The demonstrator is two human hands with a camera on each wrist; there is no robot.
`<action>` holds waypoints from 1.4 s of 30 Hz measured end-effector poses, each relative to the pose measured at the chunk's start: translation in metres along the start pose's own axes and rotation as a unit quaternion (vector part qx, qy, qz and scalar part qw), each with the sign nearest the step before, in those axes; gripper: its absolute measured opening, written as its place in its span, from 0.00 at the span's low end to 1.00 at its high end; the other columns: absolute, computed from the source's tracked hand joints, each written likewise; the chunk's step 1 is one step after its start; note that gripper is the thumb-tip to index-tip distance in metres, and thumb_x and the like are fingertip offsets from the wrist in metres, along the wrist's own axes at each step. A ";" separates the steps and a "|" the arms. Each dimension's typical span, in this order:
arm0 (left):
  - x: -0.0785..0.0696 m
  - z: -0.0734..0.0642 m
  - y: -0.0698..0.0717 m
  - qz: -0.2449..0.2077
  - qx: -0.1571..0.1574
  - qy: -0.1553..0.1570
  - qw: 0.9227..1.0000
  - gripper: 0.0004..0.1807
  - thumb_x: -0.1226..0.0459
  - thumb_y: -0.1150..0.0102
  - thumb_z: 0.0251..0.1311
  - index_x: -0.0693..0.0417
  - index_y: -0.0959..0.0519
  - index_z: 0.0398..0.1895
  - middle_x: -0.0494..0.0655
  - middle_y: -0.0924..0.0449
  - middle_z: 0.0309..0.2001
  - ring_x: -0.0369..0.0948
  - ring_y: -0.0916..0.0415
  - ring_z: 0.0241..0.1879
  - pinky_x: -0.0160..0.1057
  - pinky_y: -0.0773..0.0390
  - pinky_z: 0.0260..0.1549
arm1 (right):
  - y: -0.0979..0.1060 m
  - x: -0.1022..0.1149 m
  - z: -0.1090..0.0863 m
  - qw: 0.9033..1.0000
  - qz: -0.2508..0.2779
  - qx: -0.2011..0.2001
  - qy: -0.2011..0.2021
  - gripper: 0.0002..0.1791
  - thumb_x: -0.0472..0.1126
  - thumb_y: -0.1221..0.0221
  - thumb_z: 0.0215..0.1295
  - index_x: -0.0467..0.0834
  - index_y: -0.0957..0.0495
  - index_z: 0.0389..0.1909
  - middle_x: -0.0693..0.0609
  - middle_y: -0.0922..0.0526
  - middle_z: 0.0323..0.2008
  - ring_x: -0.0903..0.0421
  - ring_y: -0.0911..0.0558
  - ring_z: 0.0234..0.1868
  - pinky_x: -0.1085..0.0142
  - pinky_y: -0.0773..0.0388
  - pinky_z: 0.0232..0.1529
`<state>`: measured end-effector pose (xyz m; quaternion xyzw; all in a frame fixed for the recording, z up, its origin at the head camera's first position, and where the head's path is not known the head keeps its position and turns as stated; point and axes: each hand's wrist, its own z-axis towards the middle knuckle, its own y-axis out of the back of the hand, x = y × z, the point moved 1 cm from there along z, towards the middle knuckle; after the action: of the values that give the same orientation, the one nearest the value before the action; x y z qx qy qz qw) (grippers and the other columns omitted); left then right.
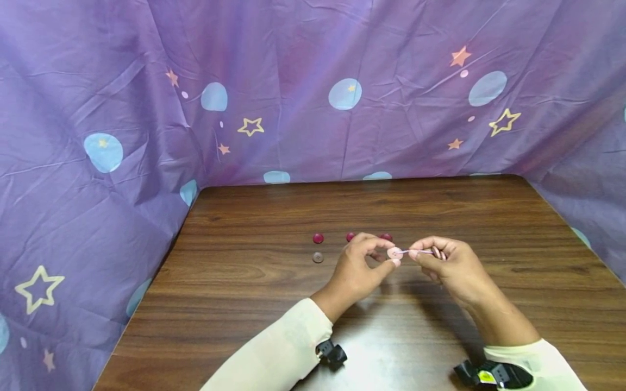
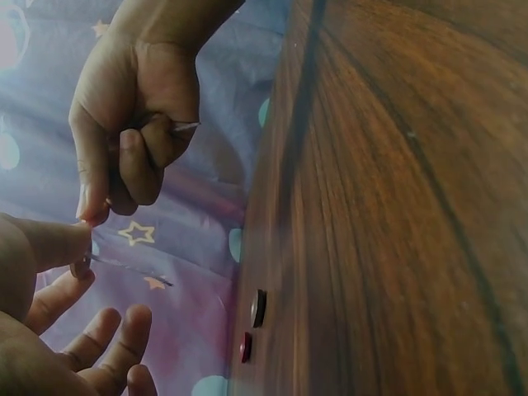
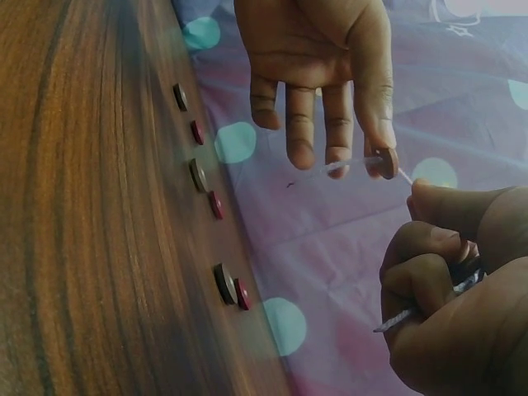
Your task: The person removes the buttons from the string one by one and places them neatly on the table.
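Observation:
My left hand (image 1: pixel 359 266) pinches a pale pink button (image 1: pixel 394 253) by its rim between thumb and forefinger; the other fingers are spread in the left wrist view. A thin light-purple cord (image 1: pixel 407 251) runs from the button to my right hand (image 1: pixel 452 266), which pinches it between thumb and forefinger. In the right wrist view, a loose cord tail (image 3: pixel 337 167) sticks out from the other side of the button (image 3: pixel 389 163). The remaining right fingers curl in, with another cord end (image 3: pixel 396 320) poking out and a dark round piece (image 3: pixel 469 266) partly hidden among them.
Beyond the left hand, a dark red button (image 1: pixel 318 238) and a grey-brown button (image 1: pixel 318 257) lie on the wooden table (image 1: pixel 235 304). More red buttons (image 1: pixel 386 237) are partly covered by the hands. A purple patterned cloth (image 1: pixel 293 65) hangs behind the table and at its sides.

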<state>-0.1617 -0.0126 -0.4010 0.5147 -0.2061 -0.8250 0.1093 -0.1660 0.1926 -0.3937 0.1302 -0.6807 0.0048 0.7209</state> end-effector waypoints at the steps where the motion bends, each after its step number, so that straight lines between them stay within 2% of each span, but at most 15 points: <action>1: 0.000 0.000 0.001 0.001 0.000 0.000 1.000 0.14 0.60 0.28 0.54 0.47 0.16 0.45 0.42 0.19 0.46 0.40 0.17 0.38 0.28 0.20 0.40 | 0.000 0.000 0.000 1.000 0.003 0.000 0.001 0.09 0.41 0.36 0.65 0.38 0.20 0.38 0.61 0.31 0.15 0.66 0.34 0.15 0.61 0.39 0.11; 6: 0.003 -0.003 0.004 0.000 -0.002 -0.002 1.000 0.14 0.60 0.28 0.55 0.48 0.16 0.45 0.43 0.19 0.45 0.42 0.17 0.38 0.35 0.17 0.42 | 0.000 0.000 0.000 1.000 0.012 0.001 0.007 0.07 0.40 0.37 0.66 0.39 0.20 0.37 0.61 0.31 0.15 0.66 0.34 0.14 0.58 0.43 0.11; 11: 0.010 -0.005 0.007 -0.003 0.001 0.000 1.000 0.13 0.61 0.28 0.54 0.48 0.16 0.44 0.44 0.19 0.44 0.45 0.17 0.39 0.36 0.16 0.41 | 0.000 0.000 0.001 1.000 0.010 0.000 0.009 0.07 0.39 0.37 0.66 0.38 0.20 0.36 0.61 0.30 0.15 0.66 0.34 0.15 0.60 0.41 0.11; 15: 0.015 -0.008 0.010 0.008 -0.003 -0.003 1.000 0.13 0.61 0.28 0.54 0.48 0.16 0.43 0.44 0.19 0.44 0.43 0.17 0.37 0.38 0.15 0.39 | 0.000 0.000 0.001 1.000 0.010 -0.001 0.012 0.07 0.39 0.37 0.66 0.37 0.20 0.36 0.60 0.30 0.15 0.66 0.34 0.15 0.61 0.40 0.11; 22: 0.020 -0.015 0.014 0.014 -0.003 0.000 1.000 0.13 0.61 0.28 0.54 0.49 0.16 0.44 0.46 0.19 0.45 0.43 0.17 0.36 0.33 0.16 0.37 | 0.000 0.001 -0.001 1.000 0.012 0.000 0.009 0.08 0.39 0.37 0.66 0.37 0.20 0.36 0.60 0.31 0.15 0.65 0.33 0.15 0.60 0.41 0.11; 26: 0.023 -0.017 0.020 0.012 -0.001 0.003 1.000 0.14 0.61 0.28 0.54 0.48 0.16 0.45 0.45 0.20 0.45 0.40 0.17 0.35 0.35 0.16 0.37 | 0.000 0.000 -0.001 1.000 0.019 -0.001 0.008 0.07 0.39 0.37 0.66 0.38 0.20 0.36 0.60 0.31 0.15 0.66 0.33 0.15 0.57 0.42 0.11; 28: 0.025 -0.019 0.023 0.010 -0.002 0.002 1.000 0.14 0.61 0.28 0.54 0.48 0.16 0.45 0.44 0.19 0.45 0.39 0.18 0.35 0.35 0.16 0.38 | 0.000 0.000 -0.001 1.000 0.021 0.000 0.007 0.06 0.39 0.37 0.66 0.39 0.20 0.36 0.60 0.30 0.15 0.66 0.33 0.15 0.56 0.43 0.12; 32: 0.028 -0.021 0.030 0.021 -0.002 0.014 1.000 0.14 0.60 0.28 0.54 0.45 0.16 0.45 0.42 0.19 0.45 0.40 0.17 0.37 0.36 0.27 0.51 | 0.000 0.000 0.000 1.000 0.025 -0.001 0.009 0.06 0.38 0.37 0.66 0.39 0.20 0.36 0.60 0.30 0.15 0.66 0.33 0.15 0.59 0.41 0.11; 35: 0.031 -0.023 0.035 0.023 -0.001 0.028 0.999 0.14 0.60 0.28 0.54 0.45 0.16 0.45 0.42 0.19 0.45 0.43 0.17 0.38 0.40 0.27 0.52 | 0.000 0.000 0.000 0.999 0.030 0.000 0.011 0.05 0.38 0.37 0.66 0.39 0.20 0.36 0.60 0.29 0.16 0.66 0.33 0.15 0.61 0.40 0.11; 39: 0.034 -0.027 0.041 0.009 -0.001 0.037 0.999 0.15 0.63 0.29 0.54 0.47 0.16 0.46 0.44 0.19 0.46 0.45 0.17 0.39 0.43 0.18 0.45 | -0.001 0.000 0.001 0.999 0.042 0.005 0.012 0.05 0.38 0.37 0.66 0.39 0.20 0.35 0.60 0.29 0.16 0.66 0.33 0.15 0.60 0.42 0.11; 42: 0.037 -0.031 0.044 0.010 -0.001 0.036 0.999 0.14 0.63 0.29 0.54 0.47 0.16 0.46 0.45 0.20 0.46 0.47 0.18 0.40 0.44 0.18 0.45 | -0.002 -0.001 0.001 0.999 0.045 0.007 0.009 0.05 0.38 0.37 0.66 0.39 0.20 0.35 0.60 0.30 0.16 0.66 0.34 0.15 0.60 0.42 0.11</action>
<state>-0.1524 -0.0732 -0.4232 0.5421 -0.2063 -0.8048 0.1261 -0.1666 0.1907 -0.3953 0.1047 -0.6790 0.0429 0.7254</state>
